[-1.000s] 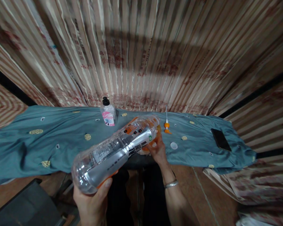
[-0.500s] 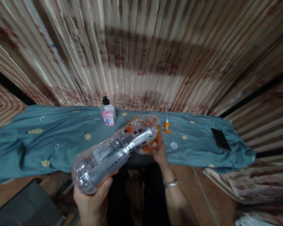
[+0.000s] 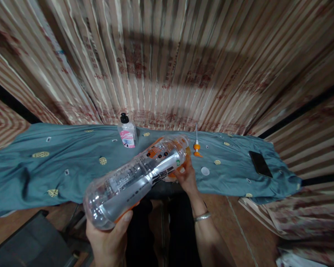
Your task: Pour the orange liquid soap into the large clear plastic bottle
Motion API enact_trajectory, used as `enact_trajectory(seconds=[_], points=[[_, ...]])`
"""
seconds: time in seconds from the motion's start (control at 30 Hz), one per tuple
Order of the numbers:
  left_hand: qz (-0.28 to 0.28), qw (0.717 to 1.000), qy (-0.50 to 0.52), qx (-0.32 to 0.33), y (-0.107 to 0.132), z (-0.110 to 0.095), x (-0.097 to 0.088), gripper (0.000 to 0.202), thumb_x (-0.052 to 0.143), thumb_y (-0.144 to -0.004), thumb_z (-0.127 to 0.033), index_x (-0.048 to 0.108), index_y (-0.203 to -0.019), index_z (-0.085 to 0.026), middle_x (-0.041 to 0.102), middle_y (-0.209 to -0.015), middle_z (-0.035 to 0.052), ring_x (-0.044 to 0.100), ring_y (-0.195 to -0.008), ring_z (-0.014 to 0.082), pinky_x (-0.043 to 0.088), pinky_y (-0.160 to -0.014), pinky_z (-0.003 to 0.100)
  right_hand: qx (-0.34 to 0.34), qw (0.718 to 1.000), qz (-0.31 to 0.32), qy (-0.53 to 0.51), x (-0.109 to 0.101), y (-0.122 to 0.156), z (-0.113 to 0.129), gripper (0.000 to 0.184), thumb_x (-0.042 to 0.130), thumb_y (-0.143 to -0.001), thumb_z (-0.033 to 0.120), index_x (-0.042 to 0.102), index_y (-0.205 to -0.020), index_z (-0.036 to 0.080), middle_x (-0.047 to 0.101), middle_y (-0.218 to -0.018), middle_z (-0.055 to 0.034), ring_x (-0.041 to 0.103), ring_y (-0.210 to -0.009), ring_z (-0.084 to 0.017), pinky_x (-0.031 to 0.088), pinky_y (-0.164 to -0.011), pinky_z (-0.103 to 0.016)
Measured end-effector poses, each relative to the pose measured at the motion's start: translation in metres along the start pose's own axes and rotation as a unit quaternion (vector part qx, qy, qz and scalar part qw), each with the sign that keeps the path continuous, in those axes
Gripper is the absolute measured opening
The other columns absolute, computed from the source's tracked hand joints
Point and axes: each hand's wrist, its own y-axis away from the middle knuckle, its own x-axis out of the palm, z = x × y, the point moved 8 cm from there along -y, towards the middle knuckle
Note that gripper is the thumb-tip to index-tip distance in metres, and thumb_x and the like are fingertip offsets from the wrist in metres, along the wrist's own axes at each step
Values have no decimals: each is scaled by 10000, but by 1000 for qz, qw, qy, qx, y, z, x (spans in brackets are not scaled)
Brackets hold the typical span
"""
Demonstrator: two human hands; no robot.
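A large clear plastic bottle (image 3: 133, 180) with an orange and silver label lies tilted in front of me, its base near me and its neck toward the table. My left hand (image 3: 108, 241) grips the base from below. My right hand (image 3: 185, 176) is closed round an orange object at the bottle's neck end; I cannot make out what it is. An orange pump head with a white tube (image 3: 196, 146) lies on the blue cloth just beyond my right hand. A small white round cap (image 3: 205, 171) rests to the right of that hand.
A blue patterned cloth (image 3: 58, 167) covers the table. A small bottle with a pink label and black cap (image 3: 127, 133) stands at the back. A black phone (image 3: 260, 164) lies at the right end. Striped curtains hang behind. A dark box (image 3: 25, 243) sits on the floor at left.
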Motion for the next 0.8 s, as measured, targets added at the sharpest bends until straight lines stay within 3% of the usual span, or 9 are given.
enact_trajectory(seconds=[0.17,0.33,0.6,0.8], points=[[13,1000,10,22,-3,2,-4,859,1124,-528,-336,771,-1303,-218,807,-1237,77,787,-1028,246,666,-965,339,3,1000,1,-2,0,1,0,951,896,-790,579,611,-1598,166,840,-1361,-170,817,-1246,-430,675,-1083,-573],[11,1000,7,26,-3,2,-3,810,1130,-521,-352,784,-1240,-209,813,-1159,75,786,-1018,266,679,-931,364,0,1000,10,-5,0,-1,3,947,901,-786,585,616,-1581,158,824,-1405,-175,794,-1307,-422,654,-1126,-565],[21,999,3,27,2,-6,2,795,1104,-599,-372,769,-1308,-245,809,-1226,68,791,-1091,273,672,-984,361,9,1000,20,-8,2,-1,1,1032,904,-784,570,550,-1663,162,814,-1411,-179,784,-1319,-430,649,-1128,-576],[12,1000,1,12,1,-3,-2,832,1117,-577,-391,768,-1320,-258,791,-1338,84,785,-1124,297,693,-954,425,6,1000,22,-17,3,-1,3,1031,901,-785,540,536,-1666,147,807,-1435,-180,782,-1330,-419,646,-1143,-557]])
